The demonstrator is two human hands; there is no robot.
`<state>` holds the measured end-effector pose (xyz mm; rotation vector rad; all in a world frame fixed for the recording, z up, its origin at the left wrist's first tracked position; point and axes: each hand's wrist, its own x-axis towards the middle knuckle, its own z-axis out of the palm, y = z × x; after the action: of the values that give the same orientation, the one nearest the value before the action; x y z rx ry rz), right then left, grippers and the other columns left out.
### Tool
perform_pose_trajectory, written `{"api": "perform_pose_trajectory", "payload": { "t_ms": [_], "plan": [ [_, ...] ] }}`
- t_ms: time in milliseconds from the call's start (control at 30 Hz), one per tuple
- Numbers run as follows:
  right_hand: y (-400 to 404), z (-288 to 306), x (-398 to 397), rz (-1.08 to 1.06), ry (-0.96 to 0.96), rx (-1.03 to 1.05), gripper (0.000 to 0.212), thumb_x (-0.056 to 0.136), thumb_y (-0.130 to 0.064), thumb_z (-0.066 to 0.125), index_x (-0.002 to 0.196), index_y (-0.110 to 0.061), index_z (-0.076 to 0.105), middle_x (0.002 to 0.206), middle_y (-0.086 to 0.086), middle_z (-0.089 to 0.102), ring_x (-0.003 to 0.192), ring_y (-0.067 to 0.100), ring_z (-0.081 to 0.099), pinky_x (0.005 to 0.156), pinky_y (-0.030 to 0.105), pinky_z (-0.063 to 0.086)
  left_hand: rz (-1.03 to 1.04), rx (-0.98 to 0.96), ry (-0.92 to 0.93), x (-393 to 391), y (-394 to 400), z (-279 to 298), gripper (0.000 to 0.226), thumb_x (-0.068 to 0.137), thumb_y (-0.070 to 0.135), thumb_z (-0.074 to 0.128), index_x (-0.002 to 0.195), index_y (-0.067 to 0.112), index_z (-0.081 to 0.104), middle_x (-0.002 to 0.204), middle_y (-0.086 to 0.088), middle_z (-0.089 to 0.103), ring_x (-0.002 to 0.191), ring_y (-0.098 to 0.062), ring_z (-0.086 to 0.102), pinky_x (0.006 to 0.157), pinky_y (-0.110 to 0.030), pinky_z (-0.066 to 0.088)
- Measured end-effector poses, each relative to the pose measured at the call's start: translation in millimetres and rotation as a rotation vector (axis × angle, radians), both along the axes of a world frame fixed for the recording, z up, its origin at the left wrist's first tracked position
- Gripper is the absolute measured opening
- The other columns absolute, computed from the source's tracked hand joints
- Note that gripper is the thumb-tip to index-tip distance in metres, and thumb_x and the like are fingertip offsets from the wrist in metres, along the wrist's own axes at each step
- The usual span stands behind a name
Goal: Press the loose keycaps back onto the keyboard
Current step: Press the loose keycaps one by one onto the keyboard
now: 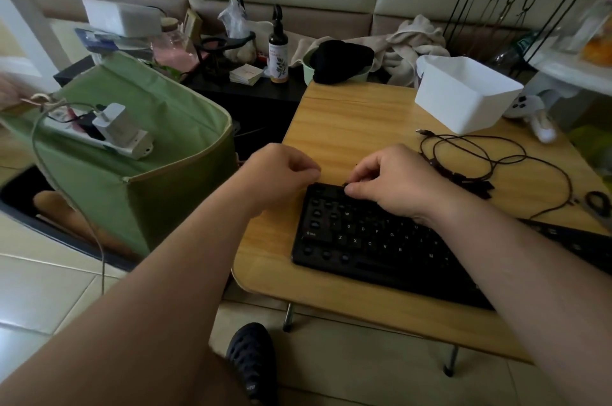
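Note:
A black keyboard [371, 240] lies on a small wooden table [347, 127]; several keys along its left side and top row are bare stems without caps. My right hand [394, 180] hovers over the keyboard's top-left corner, its thumb and fingertips pinching a small black keycap [346, 184] at the top row. My left hand [281, 170] sits just left of that corner, over the table's edge, with fingers curled inward; whether it holds anything is hidden. A cluster of loose black keycaps [463, 182] lies on the table behind my right hand.
A white plastic bin [463, 94] stands at the table's back right, with a coiled black cable [496, 154] in front of it. A green fabric bag [149, 154] holding a power strip stands to the left. Bottles, cloth and clutter fill the dark shelf behind.

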<state>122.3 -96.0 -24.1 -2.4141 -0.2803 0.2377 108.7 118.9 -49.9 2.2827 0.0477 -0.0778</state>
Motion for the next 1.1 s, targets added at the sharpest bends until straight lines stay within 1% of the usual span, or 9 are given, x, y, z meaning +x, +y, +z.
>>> {"api": "perform_pose_trajectory", "payload": {
  "t_ms": [167, 400, 533, 633, 733, 833, 967, 1033, 1100],
  "plan": [
    [7.4, -9.2, 1.2, -0.005, 0.031, -0.037, 0.007, 0.084, -0.028, 0.085, 0.089, -0.028, 0.081, 0.088, -0.012, 0.072, 0.086, 0.004, 0.065, 0.068, 0.021, 0.046, -0.055, 0.036, 0.049, 0.2, -10.4, -5.3, 0.026, 0.080, 0.053, 0.081, 0.101, 0.040, 0.080, 0.098, 0.018, 0.073, 0.098, -0.004, 0.066, 0.092, -0.034, 0.058],
    [13.4, -5.6, -0.9, -0.005, -0.012, -0.091, 0.005, 0.084, -0.026, 0.085, 0.085, -0.028, 0.081, 0.085, -0.014, 0.072, 0.082, 0.005, 0.066, 0.069, 0.024, 0.051, -0.034, 0.017, 0.070, 1.0, -15.6, -6.4, 0.018, 0.084, 0.047, 0.079, 0.099, 0.039, 0.080, 0.097, 0.015, 0.072, 0.096, -0.006, 0.064, 0.092, -0.037, 0.059],
    [17.9, -2.9, 0.9, -0.028, 0.028, -0.119, 0.012, 0.079, -0.023, 0.088, 0.073, -0.025, 0.079, 0.080, -0.009, 0.073, 0.079, 0.010, 0.066, 0.063, 0.024, 0.047, -0.023, 0.015, 0.082, 3.5, -17.4, -9.2, 0.017, 0.081, 0.051, 0.079, 0.094, 0.040, 0.080, 0.095, 0.015, 0.073, 0.096, -0.008, 0.066, 0.091, -0.040, 0.060],
    [21.6, 0.8, 3.1, -0.048, 0.061, -0.142, 0.013, 0.077, -0.019, 0.089, 0.070, -0.024, 0.079, 0.080, -0.006, 0.073, 0.081, 0.011, 0.065, 0.061, 0.023, 0.046, -0.015, 0.002, 0.087, 5.9, -17.5, -12.5, 0.018, 0.078, 0.054, 0.080, 0.090, 0.040, 0.079, 0.092, 0.015, 0.074, 0.094, -0.009, 0.067, 0.089, -0.041, 0.061],
    [24.2, 1.6, 2.2, -0.034, 0.016, -0.199, 0.013, 0.078, -0.018, 0.086, 0.069, -0.023, 0.078, 0.079, -0.007, 0.073, 0.081, 0.011, 0.065, 0.064, 0.023, 0.052, -0.002, 0.021, 0.080, 7.0, -18.7, -15.4, 0.020, 0.074, 0.055, 0.081, 0.087, 0.041, 0.078, 0.089, 0.015, 0.074, 0.092, -0.010, 0.068, 0.088, -0.043, 0.061],
    [23.8, -4.6, -0.5, -0.025, -0.047, -0.236, 0.015, 0.080, -0.020, 0.083, 0.067, -0.024, 0.076, 0.077, -0.008, 0.072, 0.079, 0.013, 0.065, 0.071, 0.030, 0.058, 0.026, 0.052, 0.079, 7.1, -23.0, -16.3, 0.028, 0.059, 0.060, 0.076, 0.081, 0.043, 0.076, 0.086, 0.016, 0.073, 0.091, -0.012, 0.068, 0.090, -0.047, 0.059],
    [9.0, -6.6, -6.4, 0.035, -0.080, -0.161, 0.009, 0.085, -0.028, 0.082, 0.077, -0.031, 0.079, 0.080, -0.016, 0.071, 0.081, 0.004, 0.064, 0.065, 0.021, 0.046, 0.033, 0.019, 0.087, 7.9, -24.6, -13.6, 0.019, 0.058, 0.058, 0.074, 0.075, 0.049, 0.076, 0.085, 0.019, 0.073, 0.094, -0.010, 0.067, 0.093, -0.047, 0.057],
    [-7.9, -3.7, -11.1, -0.006, -0.147, -0.083, 0.005, 0.089, -0.029, 0.079, 0.087, -0.034, 0.080, 0.084, -0.022, 0.070, 0.083, -0.003, 0.063, 0.068, 0.016, 0.042, 0.032, -0.009, 0.082, 9.7, -26.4, -11.1, 0.018, 0.060, 0.060, 0.073, 0.076, 0.053, 0.075, 0.087, 0.020, 0.073, 0.097, -0.010, 0.066, 0.097, -0.048, 0.055],
    [-31.4, -1.1, -14.8, -0.096, -0.211, -0.012, 0.007, 0.091, -0.027, 0.077, 0.091, -0.034, 0.079, 0.086, -0.023, 0.070, 0.084, -0.005, 0.062, 0.070, 0.015, 0.043, 0.038, -0.016, 0.060, 13.8, -30.7, -9.5, 0.015, 0.064, 0.061, 0.072, 0.078, 0.054, 0.074, 0.089, 0.020, 0.072, 0.099, -0.012, 0.066, 0.102, -0.052, 0.051]
  ]
}}
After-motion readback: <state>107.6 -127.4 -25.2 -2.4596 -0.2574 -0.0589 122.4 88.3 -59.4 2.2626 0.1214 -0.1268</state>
